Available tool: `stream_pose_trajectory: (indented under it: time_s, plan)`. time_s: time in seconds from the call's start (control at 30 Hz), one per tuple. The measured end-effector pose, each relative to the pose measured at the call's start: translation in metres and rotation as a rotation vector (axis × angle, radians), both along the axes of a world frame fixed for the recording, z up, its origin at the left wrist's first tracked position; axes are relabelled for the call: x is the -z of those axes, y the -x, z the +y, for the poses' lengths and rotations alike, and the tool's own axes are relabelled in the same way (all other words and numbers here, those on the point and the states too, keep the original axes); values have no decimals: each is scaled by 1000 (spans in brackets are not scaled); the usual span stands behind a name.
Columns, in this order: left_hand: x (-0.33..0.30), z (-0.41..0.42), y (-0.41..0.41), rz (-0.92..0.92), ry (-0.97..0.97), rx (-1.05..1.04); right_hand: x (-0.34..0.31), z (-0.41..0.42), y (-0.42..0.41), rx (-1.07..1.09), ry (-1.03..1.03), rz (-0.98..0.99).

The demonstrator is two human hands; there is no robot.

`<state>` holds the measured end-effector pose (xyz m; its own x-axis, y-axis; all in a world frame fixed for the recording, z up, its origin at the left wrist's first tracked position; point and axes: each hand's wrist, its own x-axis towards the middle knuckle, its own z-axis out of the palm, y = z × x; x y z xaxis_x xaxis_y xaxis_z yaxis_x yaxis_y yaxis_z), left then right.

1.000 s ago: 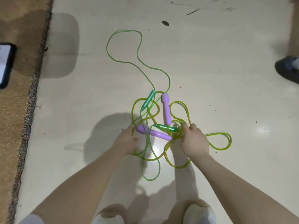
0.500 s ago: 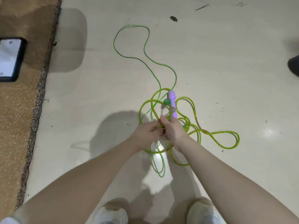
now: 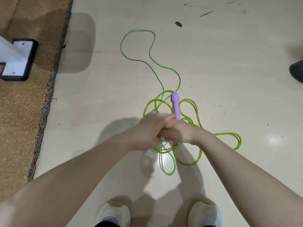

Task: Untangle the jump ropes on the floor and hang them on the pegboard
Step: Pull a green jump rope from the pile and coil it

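- The pale floor [image 3: 213, 66] fills most of the view, and a brown carpet [image 3: 21, 112] is seen along its left edge.
- Both bare forearms are stretched forward and inward from the lower corners, so that the two hands are brought together over the middle of the rope tangle.
- A white bracket with a black rim [image 3: 18, 59] is set on the carpet at the left.
- Two white shoes [image 3: 113, 213] are seen at the bottom edge, planted on the floor below the hands.
- The yellow-green jump rope [image 3: 236, 141] is spread in several loops on the floor around and to the right of the hands.
- The green jump rope [image 3: 139, 46] is laid in a long loop reaching away from the hands, with another narrow loop trailing below them.
- The left hand [image 3: 147, 128] is held with its fingers curled around rope strands, and its knuckles are pressed against the right hand.
- The right hand [image 3: 178, 130] is closed around the lower end of the purple handle [image 3: 176, 105], which is pointed away from the person, just above the floor.
- A green handle end [image 3: 154, 110] is glimpsed just past the left fingertips; whether it is gripped cannot be told.
- A dark shoe [image 3: 296, 72] is cut off by the right edge.
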<state>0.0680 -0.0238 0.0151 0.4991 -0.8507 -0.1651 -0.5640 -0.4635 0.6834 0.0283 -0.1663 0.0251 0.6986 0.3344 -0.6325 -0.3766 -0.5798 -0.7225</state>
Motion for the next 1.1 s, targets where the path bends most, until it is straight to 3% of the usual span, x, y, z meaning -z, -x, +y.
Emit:
stream_pose_trajectory:
  time_s: [0.07, 0.17, 0.23, 0.3, 0.37, 0.53, 0.63, 0.77, 0.83, 0.9, 0.97, 1.0, 1.1]
  plan:
    - [-8, 4, 5, 205, -22, -78, -3, -5, -6, 43, -67, 10]
    - [-9, 8, -8, 9, -133, -322, -3, -17, -11, 178, -200, 58]
    - [-8, 8, -18, 52, 10, -645, 1, -22, -9, 220, -300, 152]
    - [-5, 8, -26, 262, 188, -961, 6, -23, -3, 226, -363, 271]
    - [-1, 13, -32, 437, 298, -1125, 13, -19, 6, 196, -334, 289]
    - [1, 20, -36, 1023, 518, -1399, 38, 6, 28, -54, 97, 40]
    - [-2, 28, -43, 1117, 662, -1433, 57, 14, 32, -160, 351, -6]
    - [-5, 38, -48, 1177, 764, -1367, 41, 2, 14, 258, 282, -33]
    - [-5, 39, -44, 1178, 668, -1308, 17, -7, -1, 607, 69, -25]
    - [0, 39, -37, 1165, 502, -1223, -12, -14, -16, 948, -300, 39]
    - [1, 38, -30, 1140, 298, -1061, -36, -17, -28, 1138, -615, 114]
    - [1, 37, -27, 1152, 224, -964, -40, -17, -32, 1150, -635, 112]
    - [-11, 35, -24, 1297, 214, -743, -28, -11, -32, 921, -204, -37]
